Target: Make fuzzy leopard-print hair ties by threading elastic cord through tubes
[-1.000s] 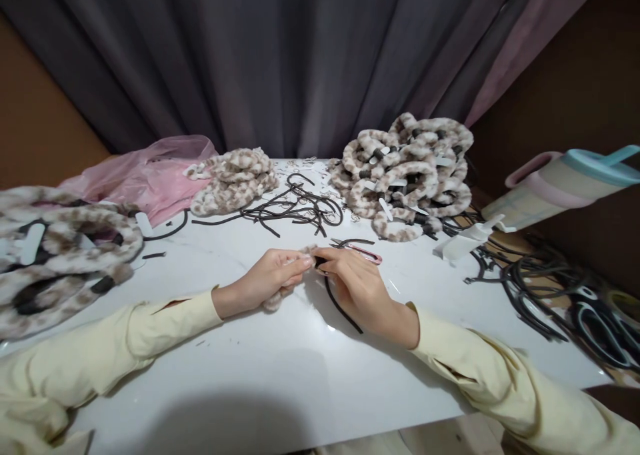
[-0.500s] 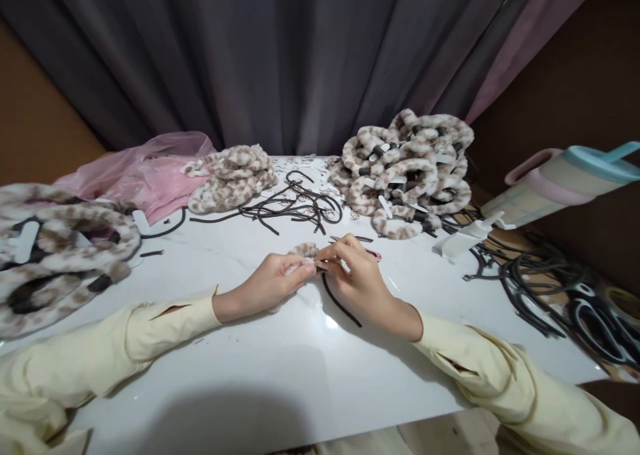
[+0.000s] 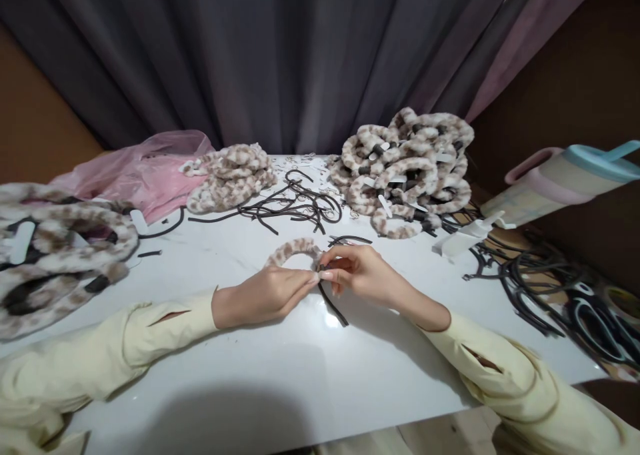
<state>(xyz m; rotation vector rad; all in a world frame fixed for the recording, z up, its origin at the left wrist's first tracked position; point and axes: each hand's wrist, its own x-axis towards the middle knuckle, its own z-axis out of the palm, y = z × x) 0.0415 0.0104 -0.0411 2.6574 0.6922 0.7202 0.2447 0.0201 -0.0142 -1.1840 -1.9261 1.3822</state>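
Head view has the loop (image 3: 290, 248) near the middle of the table (image 3: 240, 395), its fuzzy arc curving up behind our left hand (image 3: 273, 291). That hand's fingers are pinched narrow, holding the loop near its end. Our right hand (image 3: 363, 271) meets it tip to tip, with thumb and finger close together on a dark cord (image 3: 334, 306), whose tail pokes out below them. The spot where loop and cord meet is too small for us to tell if they are joined. We think it works best to hold the loop steady with the left hand, pinch the cord close to that spot, and make small, soft moves so the fuzz does not get caught. Farther back, loose cords (image 3: 295, 205) lie between a small heap (image 3: 235, 181) and a big heap (image 3: 415, 175) of fuzzy things. A cup (image 3: 545, 181) is off to our right.
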